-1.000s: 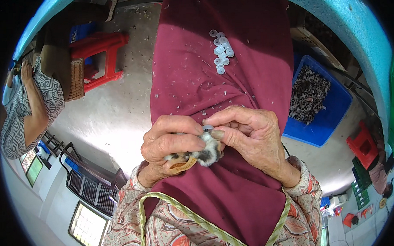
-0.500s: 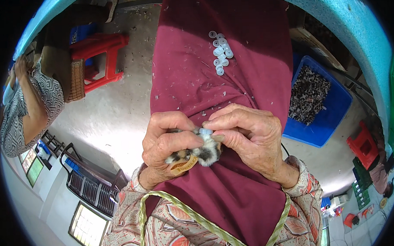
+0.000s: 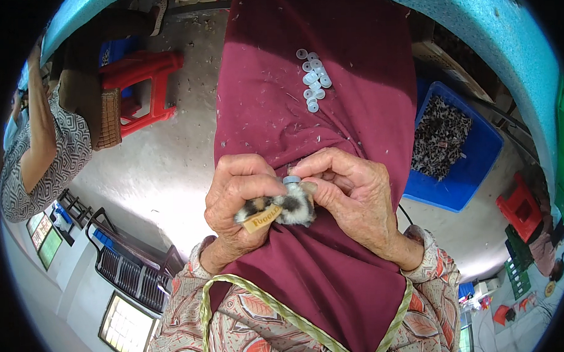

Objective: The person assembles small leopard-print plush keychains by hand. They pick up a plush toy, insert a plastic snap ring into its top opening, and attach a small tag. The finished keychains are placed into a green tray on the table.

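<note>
My left hand (image 3: pixel 240 199) is closed around a small furry plush piece (image 3: pixel 297 208) in white, black and orange, with a tan label (image 3: pixel 261 219) hanging from it. At the top of the fur sits a small pale blue-white round plastic piece (image 3: pixel 291 180). My right hand (image 3: pixel 351 195) pinches at that plastic piece, index fingertip at its edge and thumb against the fur beside it. What lies between the right fingertips is partly hidden. Farther off on my lap, a cluster of similar translucent plastic pieces (image 3: pixel 314 79) rests on the maroon apron (image 3: pixel 260 90).
A blue bin (image 3: pixel 457 198) of dark and white scraps stands at the right, a red stool (image 3: pixel 519 210) beyond it. At the left are another red stool (image 3: pixel 158 87) and a seated person in a patterned top (image 3: pixel 69 134). Fluff specks dot the apron.
The plush piece has turned slightly in my left hand, and its label now lies at another angle. My right fingers have shifted up and in at the plastic piece. The left-hand person's arm is raised.
</note>
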Demonstrator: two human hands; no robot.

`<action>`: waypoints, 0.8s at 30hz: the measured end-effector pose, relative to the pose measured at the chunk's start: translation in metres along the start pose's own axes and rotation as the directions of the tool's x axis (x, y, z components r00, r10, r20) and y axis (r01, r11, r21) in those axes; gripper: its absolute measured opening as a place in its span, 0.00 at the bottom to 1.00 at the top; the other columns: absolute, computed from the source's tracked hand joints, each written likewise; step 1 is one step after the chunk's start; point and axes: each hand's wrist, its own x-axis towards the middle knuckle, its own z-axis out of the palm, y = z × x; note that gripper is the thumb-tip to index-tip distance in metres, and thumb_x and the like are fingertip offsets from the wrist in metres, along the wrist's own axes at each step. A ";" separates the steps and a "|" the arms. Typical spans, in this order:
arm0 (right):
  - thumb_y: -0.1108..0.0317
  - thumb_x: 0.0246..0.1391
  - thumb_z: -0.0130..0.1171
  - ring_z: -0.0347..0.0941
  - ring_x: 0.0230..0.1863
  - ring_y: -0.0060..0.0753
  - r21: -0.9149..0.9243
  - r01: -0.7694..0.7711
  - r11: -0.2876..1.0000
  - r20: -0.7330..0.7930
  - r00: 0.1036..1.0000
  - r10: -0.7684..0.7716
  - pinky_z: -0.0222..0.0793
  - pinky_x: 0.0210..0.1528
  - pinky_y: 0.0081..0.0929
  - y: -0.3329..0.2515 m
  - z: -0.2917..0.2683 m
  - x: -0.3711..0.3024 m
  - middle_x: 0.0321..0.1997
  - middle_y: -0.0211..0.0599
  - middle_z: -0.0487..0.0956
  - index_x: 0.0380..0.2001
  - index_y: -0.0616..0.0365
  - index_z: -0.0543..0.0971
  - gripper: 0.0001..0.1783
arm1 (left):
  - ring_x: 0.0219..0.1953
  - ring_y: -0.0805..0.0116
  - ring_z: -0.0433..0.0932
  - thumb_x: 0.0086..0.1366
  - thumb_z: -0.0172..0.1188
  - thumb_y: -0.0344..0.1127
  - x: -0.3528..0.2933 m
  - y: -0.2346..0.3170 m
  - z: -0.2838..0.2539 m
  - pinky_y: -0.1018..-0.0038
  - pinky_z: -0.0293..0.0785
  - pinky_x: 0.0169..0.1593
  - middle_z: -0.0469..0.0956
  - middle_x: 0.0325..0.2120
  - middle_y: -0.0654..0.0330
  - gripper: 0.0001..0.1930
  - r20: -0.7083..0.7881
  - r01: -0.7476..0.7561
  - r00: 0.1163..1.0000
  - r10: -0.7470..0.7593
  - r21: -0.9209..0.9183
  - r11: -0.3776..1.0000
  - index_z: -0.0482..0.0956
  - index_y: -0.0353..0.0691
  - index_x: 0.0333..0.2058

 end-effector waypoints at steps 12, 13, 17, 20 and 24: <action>0.79 0.51 0.60 0.78 0.32 0.25 -0.163 0.172 0.972 -0.036 0.983 -0.180 0.75 0.32 0.21 0.008 -0.004 0.008 0.29 0.39 0.79 0.35 0.67 0.74 0.08 | 0.38 0.61 0.78 0.61 0.60 0.40 0.008 -0.002 0.005 0.71 0.73 0.42 0.78 0.36 0.52 0.17 0.087 0.123 0.989 -0.120 -0.031 0.992 0.77 0.31 0.41; 0.79 0.50 0.61 0.78 0.32 0.27 -0.121 0.133 0.984 -0.023 0.990 -0.137 0.75 0.33 0.22 0.007 -0.004 0.008 0.29 0.39 0.79 0.36 0.67 0.74 0.10 | 0.37 0.61 0.78 0.60 0.60 0.38 0.007 -0.003 0.005 0.71 0.73 0.42 0.79 0.36 0.53 0.16 0.063 0.162 0.985 -0.159 -0.035 0.986 0.77 0.31 0.41; 0.77 0.46 0.66 0.77 0.42 0.26 -0.225 0.199 0.954 0.135 0.976 -0.171 0.77 0.41 0.22 -0.006 -0.007 0.007 0.37 0.39 0.78 0.40 0.67 0.71 0.18 | 0.37 0.62 0.79 0.57 0.62 0.32 0.004 -0.005 0.009 0.71 0.74 0.41 0.79 0.34 0.54 0.14 -0.006 0.256 0.967 -0.256 -0.028 0.966 0.77 0.33 0.40; 0.74 0.44 0.69 0.79 0.38 0.27 -0.413 0.259 0.873 0.153 0.965 -0.214 0.78 0.35 0.24 -0.003 -0.010 0.014 0.37 0.38 0.78 0.38 0.66 0.70 0.20 | 0.36 0.63 0.79 0.55 0.63 0.30 0.005 -0.003 0.011 0.72 0.74 0.40 0.78 0.34 0.55 0.13 0.005 0.291 0.957 -0.292 -0.041 0.956 0.77 0.34 0.40; 0.75 0.46 0.66 0.79 0.33 0.25 -0.284 0.104 0.953 0.145 0.987 -0.064 0.76 0.31 0.20 0.006 -0.018 0.020 0.34 0.36 0.78 0.37 0.66 0.70 0.17 | 0.35 0.64 0.79 0.55 0.63 0.30 0.006 -0.006 0.011 0.72 0.74 0.40 0.78 0.33 0.55 0.13 0.054 0.300 0.953 -0.299 -0.012 0.954 0.77 0.34 0.40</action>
